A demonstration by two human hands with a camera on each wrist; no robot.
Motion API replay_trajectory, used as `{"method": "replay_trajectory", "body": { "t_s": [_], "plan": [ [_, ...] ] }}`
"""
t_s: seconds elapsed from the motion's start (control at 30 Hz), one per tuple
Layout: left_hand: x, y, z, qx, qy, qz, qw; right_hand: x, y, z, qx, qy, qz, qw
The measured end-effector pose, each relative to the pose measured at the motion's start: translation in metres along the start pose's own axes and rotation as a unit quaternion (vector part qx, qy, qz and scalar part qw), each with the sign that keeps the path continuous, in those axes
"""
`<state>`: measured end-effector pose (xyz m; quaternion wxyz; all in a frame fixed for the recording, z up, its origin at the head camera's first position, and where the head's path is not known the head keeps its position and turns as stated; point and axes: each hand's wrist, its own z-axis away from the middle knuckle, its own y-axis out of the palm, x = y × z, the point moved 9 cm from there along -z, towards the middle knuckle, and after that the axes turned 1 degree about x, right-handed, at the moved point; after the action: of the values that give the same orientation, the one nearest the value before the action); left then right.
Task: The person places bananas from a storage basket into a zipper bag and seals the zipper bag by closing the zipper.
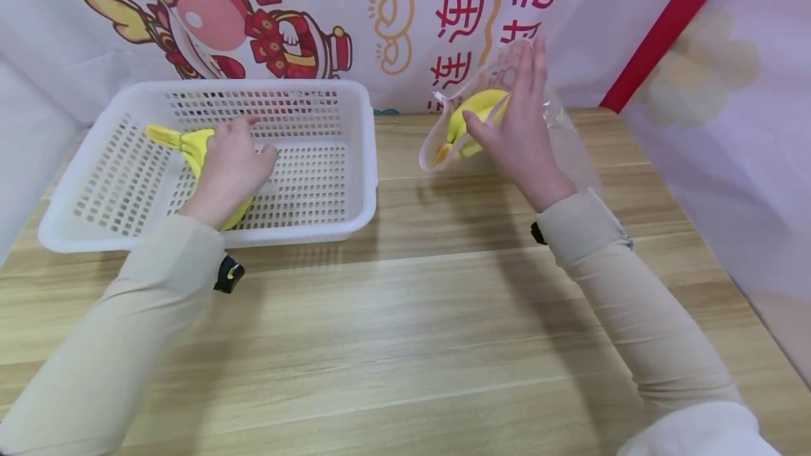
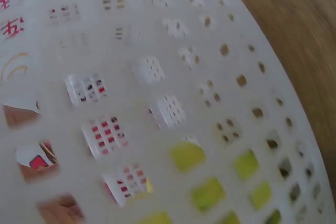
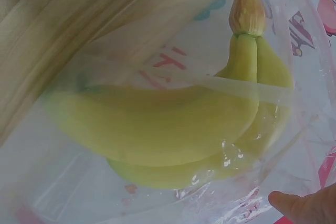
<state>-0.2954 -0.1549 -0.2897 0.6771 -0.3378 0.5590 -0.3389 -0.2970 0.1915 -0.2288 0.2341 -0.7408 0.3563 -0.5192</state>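
Note:
In the head view a bunch of yellow bananas [image 1: 195, 146] lies in a white plastic basket [image 1: 310, 232] at the left. My left hand [image 1: 231, 164] is inside the basket over the bananas, hiding their middle; its thumb stands apart from its fingers. Through the basket's holes the left wrist view shows bits of yellow banana [image 2: 208, 192]. Another banana bunch [image 3: 157, 124] lies inside a clear plastic bag [image 1: 573, 150] on the right, its stem toward the bag's mouth. My right hand [image 1: 522, 132] is at that mouth, fingers straight and raised, thumb spread over the bananas.
The wooden table [image 1: 393, 336] extends in front of the basket and bag. Behind them hangs a white printed cloth [image 1: 393, 13] with a cartoon figure and red characters. A red strip [image 1: 671, 27] runs down the right back corner.

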Motion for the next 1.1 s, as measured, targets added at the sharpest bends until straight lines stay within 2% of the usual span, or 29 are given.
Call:
{"method": "replay_trajectory", "body": {
  "t_s": [0.2,0.27,0.4,0.57,0.73,0.97,1.1],
  "plan": [
    [0.027,-0.01,-0.005,-0.039,-0.026,-0.03,0.9984,0.0,0.003,0.002,0.005,-0.004,0.009,0.9999],
    [0.037,-0.013,-0.008,-0.042,-0.043,-0.036,0.9975,0.001,0.003,0.003,0.001,-0.014,0.01,0.9998],
    [0.055,-0.015,-0.009,-0.03,-0.065,-0.028,0.9971,0.002,0.004,0.004,-0.004,-0.028,0.012,0.9995],
    [0.071,-0.014,-0.006,-0.009,-0.086,-0.001,0.9963,0.002,0.007,0.004,0.007,-0.02,0.013,0.9997],
    [0.078,-0.01,-0.007,0.009,-0.115,0.021,0.9931,0.002,0.009,0.004,0.01,-0.015,0.016,0.9997],
    [0.079,-0.008,-0.009,0.011,-0.108,0.014,0.994,0.001,0.011,0.004,0.014,-0.02,0.018,0.9995],
    [0.081,-0.008,-0.007,0.01,-0.121,0.009,0.9926,0.0,0.013,0.004,0.017,-0.019,0.016,0.9995]
  ]
}}
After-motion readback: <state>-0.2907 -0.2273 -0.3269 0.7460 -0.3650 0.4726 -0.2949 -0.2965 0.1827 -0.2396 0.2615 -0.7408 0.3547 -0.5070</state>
